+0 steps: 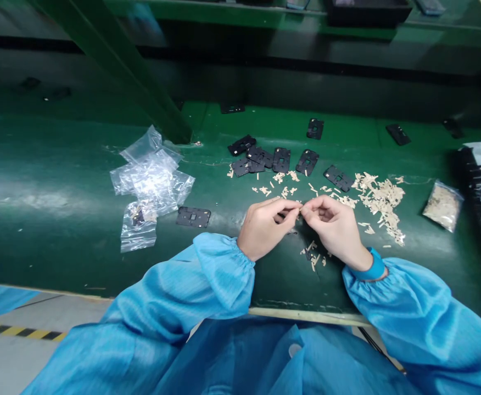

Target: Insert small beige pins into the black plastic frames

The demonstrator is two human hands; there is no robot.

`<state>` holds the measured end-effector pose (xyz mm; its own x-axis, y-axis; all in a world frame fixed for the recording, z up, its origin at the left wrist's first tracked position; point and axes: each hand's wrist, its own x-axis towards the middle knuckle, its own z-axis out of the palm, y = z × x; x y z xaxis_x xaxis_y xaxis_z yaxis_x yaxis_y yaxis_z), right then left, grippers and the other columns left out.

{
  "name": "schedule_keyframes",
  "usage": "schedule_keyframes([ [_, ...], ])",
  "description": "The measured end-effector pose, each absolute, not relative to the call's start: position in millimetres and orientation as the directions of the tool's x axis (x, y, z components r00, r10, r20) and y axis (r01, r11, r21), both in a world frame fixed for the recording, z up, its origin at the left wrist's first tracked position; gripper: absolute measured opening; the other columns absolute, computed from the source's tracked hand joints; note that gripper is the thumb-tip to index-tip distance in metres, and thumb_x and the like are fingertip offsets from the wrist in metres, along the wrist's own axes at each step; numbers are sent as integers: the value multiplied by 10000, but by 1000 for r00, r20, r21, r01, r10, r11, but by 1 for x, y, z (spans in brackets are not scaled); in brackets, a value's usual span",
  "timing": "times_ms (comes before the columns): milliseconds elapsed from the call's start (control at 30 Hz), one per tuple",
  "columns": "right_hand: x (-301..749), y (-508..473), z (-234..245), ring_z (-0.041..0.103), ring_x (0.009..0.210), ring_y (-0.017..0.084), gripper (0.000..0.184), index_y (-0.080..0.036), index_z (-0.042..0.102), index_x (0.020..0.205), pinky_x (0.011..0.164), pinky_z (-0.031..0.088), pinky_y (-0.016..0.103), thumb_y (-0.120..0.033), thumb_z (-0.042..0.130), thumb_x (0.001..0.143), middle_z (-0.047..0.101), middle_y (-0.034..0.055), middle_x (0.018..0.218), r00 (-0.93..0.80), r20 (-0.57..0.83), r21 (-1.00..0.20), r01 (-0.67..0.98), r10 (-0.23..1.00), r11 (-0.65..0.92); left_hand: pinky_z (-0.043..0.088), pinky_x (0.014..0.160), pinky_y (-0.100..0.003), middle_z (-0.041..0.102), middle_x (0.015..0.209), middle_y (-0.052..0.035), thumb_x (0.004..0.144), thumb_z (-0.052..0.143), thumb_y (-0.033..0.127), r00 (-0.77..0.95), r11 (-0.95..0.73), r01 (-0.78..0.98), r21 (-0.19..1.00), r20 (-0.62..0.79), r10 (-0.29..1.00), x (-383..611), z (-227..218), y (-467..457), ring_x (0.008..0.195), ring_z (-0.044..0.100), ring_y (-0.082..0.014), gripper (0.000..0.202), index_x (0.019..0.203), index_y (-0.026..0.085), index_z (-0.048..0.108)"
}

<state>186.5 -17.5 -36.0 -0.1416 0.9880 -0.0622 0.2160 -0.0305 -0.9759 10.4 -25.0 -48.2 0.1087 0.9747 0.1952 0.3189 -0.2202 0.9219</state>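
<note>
My left hand (pixel 265 229) and my right hand (pixel 331 227) meet at the fingertips above the green bench top (pixel 232 263). Between them they pinch a small beige strip (pixel 300 208), mostly hidden by the fingers. A heap of similar beige strips (pixel 382 206) lies just right of my right hand, and more are scattered around both hands. Several black rectangular frames (pixel 281 160) lie beyond my hands. Another black frame (pixel 193 217) sits left of my left hand.
Crumpled clear plastic bags (pixel 152 181) lie at the left, and a clear bag of beige strips (pixel 442 206) lies at the right. A black rack (pixel 477 192) stands at the right edge. A green post (pixel 129 71) rises behind the bench.
</note>
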Motion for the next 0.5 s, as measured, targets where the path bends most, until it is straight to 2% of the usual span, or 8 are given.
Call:
schedule_keyframes([
  [300,187,-20,-37,515,590,131,149,-201,679,820,539,434,273,-332,686,890,621,16,691,-190,17,-920,381,982,90,518,647,-237,785,856,-19,856,659,187,182,-208,358,910,151,972,3,-45,-18,670,652,-119,126,892,200,780],
  [500,191,-19,-38,494,571,124,135,-199,673,807,531,409,271,-301,676,896,596,4,672,-206,20,-905,412,978,105,471,649,-246,721,783,-11,882,628,188,262,-310,412,857,214,941,0,-45,-18,670,602,-119,139,896,196,766],
])
